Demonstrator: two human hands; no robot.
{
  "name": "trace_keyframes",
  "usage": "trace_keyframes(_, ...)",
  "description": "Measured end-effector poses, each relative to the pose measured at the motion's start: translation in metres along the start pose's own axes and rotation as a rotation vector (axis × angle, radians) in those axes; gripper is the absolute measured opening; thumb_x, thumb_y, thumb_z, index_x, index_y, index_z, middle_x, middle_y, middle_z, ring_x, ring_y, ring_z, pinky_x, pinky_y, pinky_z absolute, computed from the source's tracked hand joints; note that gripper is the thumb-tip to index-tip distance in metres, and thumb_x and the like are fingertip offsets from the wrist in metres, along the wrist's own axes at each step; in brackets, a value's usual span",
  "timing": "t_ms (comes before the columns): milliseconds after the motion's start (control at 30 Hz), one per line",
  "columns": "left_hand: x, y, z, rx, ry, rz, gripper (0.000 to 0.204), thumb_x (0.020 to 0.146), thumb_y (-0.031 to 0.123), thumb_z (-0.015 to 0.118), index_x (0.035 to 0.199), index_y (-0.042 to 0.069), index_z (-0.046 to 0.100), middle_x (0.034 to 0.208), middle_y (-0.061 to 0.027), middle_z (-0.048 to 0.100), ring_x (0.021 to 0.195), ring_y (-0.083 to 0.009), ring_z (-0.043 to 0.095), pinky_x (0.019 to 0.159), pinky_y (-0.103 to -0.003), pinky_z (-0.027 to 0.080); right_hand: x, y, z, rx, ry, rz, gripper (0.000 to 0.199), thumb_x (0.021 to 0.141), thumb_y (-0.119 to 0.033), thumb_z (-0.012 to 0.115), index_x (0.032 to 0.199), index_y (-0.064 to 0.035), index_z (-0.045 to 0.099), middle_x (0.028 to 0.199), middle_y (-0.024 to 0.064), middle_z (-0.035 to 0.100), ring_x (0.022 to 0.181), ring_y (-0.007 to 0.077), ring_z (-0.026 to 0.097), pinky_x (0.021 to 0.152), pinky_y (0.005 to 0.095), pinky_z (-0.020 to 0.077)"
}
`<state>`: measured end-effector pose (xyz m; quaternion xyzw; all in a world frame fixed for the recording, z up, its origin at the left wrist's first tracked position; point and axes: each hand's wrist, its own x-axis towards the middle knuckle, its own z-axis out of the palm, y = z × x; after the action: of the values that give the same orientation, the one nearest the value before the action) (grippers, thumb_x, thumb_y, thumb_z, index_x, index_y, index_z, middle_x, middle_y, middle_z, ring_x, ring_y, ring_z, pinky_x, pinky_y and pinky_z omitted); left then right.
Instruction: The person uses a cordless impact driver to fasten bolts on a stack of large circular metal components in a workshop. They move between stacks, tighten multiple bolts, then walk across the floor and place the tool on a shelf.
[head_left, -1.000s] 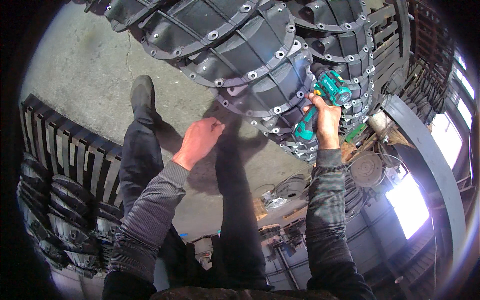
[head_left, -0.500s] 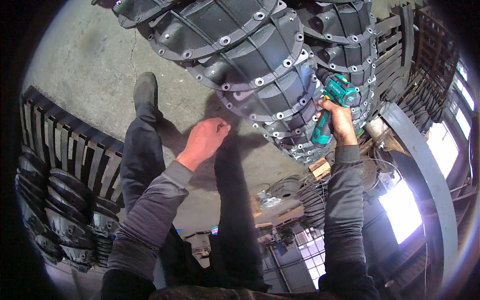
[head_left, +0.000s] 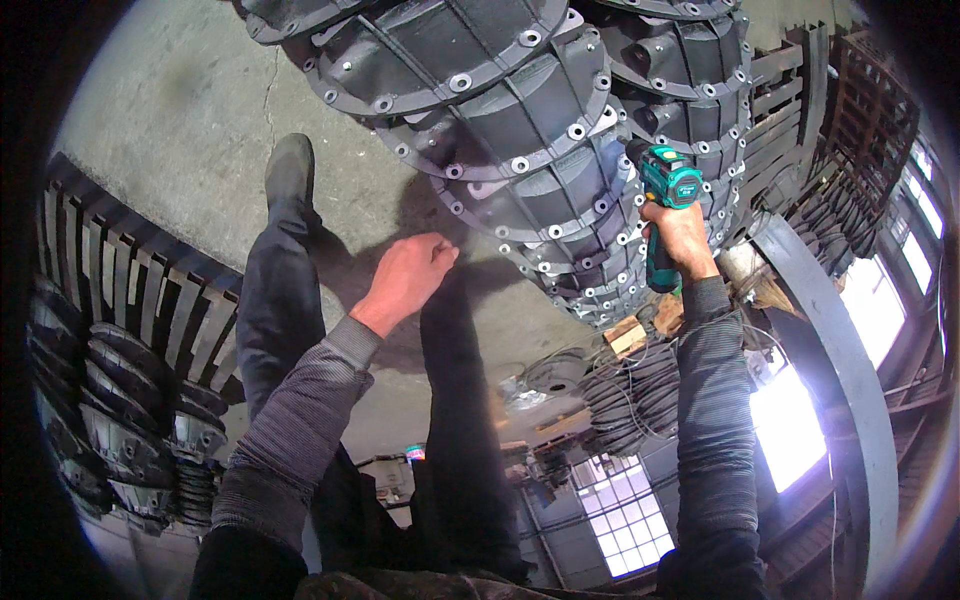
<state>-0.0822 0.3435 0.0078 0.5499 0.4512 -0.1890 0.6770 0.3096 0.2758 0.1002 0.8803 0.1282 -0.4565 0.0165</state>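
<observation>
My right hand (head_left: 684, 240) is wrapped round the handle of a green and black cordless drill (head_left: 670, 184). The drill's black chuck end points at the flanges of a tall stack of dark cast metal housings (head_left: 535, 205), which have ribs and bolt holes round their rims. From this angle I cannot tell whether its tip touches a housing. My left hand (head_left: 405, 278) hovers over the floor left of the stack, fingers curled and thumb pressed against them. Anything inside those fingers is hidden.
A second stack of housings (head_left: 690, 65) rises behind the first. Slatted dark racks (head_left: 140, 270) stand at left, with more castings (head_left: 130, 430) beside them. Wood blocks (head_left: 625, 337) lie near the stack's base. A grey curved beam (head_left: 845, 330) runs along the right. My foot (head_left: 290, 170) is on the concrete.
The drill has turned more upright in my right hand, which has shifted slightly right. My left hand keeps nearly the same place and pose. The view has tilted a little.
</observation>
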Motion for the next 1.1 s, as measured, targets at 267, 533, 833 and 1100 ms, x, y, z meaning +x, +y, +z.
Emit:
trace_keyframes(267,-0.003,-0.008,0.007,0.004,0.029,0.045,0.03,0.1,0.029,0.068,0.106,0.0,0.075,0.096,-0.0229,0.075,0.092,-0.0432,0.073,0.082,-0.048,0.057,0.007,0.001,-0.005,-0.081,-0.005,0.0,0.024,0.079,-0.016,0.072,0.093,0.0029,0.072,0.078,0.0129,0.075,0.068,0.0233,0.077,0.065,0.0391,0.057)
trace_keyframes(533,-0.008,-0.013,0.009,-0.016,0.013,0.054,0.029,0.1,0.029,0.069,0.105,0.0,0.075,0.093,-0.0228,0.074,0.091,-0.0433,0.072,0.081,-0.048,0.056,0.009,0.001,-0.004,-0.118,0.004,-0.022,0.023,0.079,-0.016,0.071,0.093,0.0014,0.073,0.079,0.0128,0.076,0.069,0.0227,0.078,0.065,0.0392,0.0574)
trace_keyframes(833,-0.014,-0.018,0.011,0.02,0.048,0.105,0.03,0.099,0.029,0.066,0.1,0.002,0.076,0.095,-0.0235,0.076,0.094,-0.0454,0.073,0.085,-0.053,0.057,-0.006,0.008,-0.003,0.071,0.024,-0.089,0.02,0.081,-0.013,0.074,0.096,0.0007,0.076,0.078,0.0083,0.075,0.065,0.019,0.073,0.062,0.0356,0.0536)
trace_keyframes(1100,-0.011,-0.022,-0.006,0.0,0.082,0.076,0.031,0.1,0.03,0.069,0.105,0.0,0.075,0.096,-0.023,0.076,0.094,-0.0443,0.073,0.083,-0.049,0.057,-0.018,-0.003,0.005,0.123,0.047,0.005,0.015,0.086,-0.011,0.077,0.095,-0.001,0.072,0.08,0.0028,0.072,0.063,0.0134,0.066,0.058,0.032,0.0521)
